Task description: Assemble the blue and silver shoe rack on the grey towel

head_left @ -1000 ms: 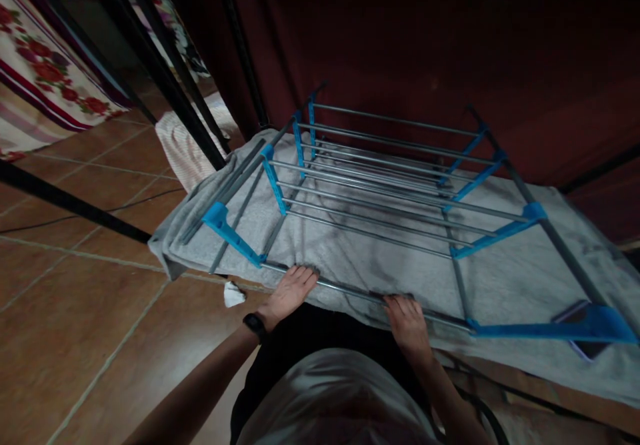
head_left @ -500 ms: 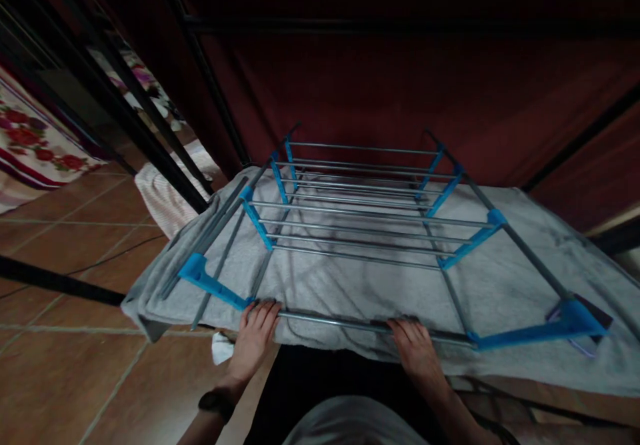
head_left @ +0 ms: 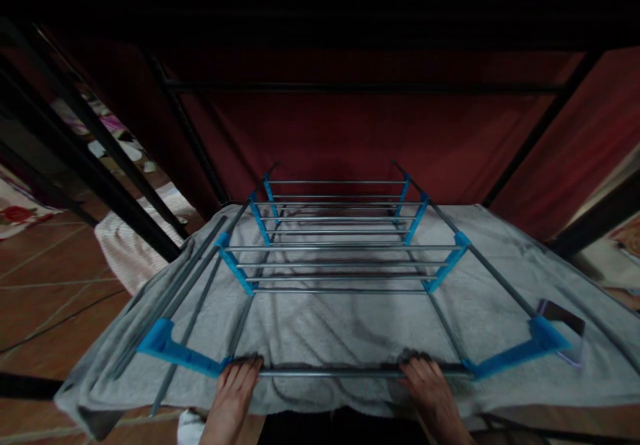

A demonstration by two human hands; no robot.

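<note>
The left hand is resting at the lower centre-left of the frame, its fingers curling over the nearest grey rail of a folding clothes-drying rack, just beside the rack's blue plastic corner bracket; the right hand is sitting at the lower centre-right, its fingers likewise wrapping over the same rail, near the opposite blue bracket; both hands are gripping the bar, well apart from each other. The rack is lying flat across the middle of the frame, its grey rods and blue connectors running away toward the upper centre; it is resting on a grey towel that is spreading wide beneath it. A dark phone-like slab is lying on the towel at the right edge, touching the right bracket. A dark red cloth backdrop is hanging behind, framed by black poles; terracotta floor tiles are showing at the left.
</note>
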